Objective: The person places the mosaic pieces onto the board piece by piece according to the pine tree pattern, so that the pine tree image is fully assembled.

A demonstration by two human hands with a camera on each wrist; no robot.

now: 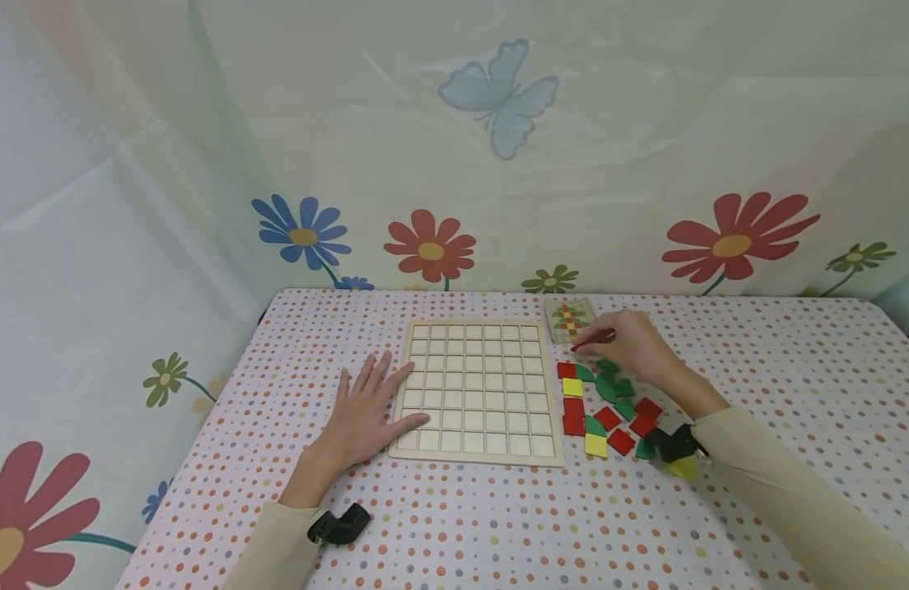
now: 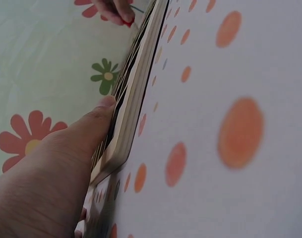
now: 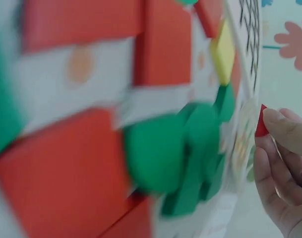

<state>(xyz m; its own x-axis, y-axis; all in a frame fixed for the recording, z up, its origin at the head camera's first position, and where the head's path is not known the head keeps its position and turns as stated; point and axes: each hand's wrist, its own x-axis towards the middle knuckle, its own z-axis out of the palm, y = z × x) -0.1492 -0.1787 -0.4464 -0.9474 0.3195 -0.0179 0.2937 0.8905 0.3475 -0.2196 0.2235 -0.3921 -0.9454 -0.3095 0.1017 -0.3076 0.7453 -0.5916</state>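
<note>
A wooden grid board with bare square cells lies on the dotted table. My left hand rests at its left edge, fingers spread, with the thumb over the frame. Above the loose tiles at the board's right, my right hand pinches a small red tile between thumb and fingers. A pattern card showing a red, green and yellow design lies just beyond that hand, which partly covers it.
Right of the board lie several red tiles, green rounded tiles and yellow square tiles, some overlapping. Dark wrist cameras sit on both wrists. A flower-printed cloth hangs behind the table.
</note>
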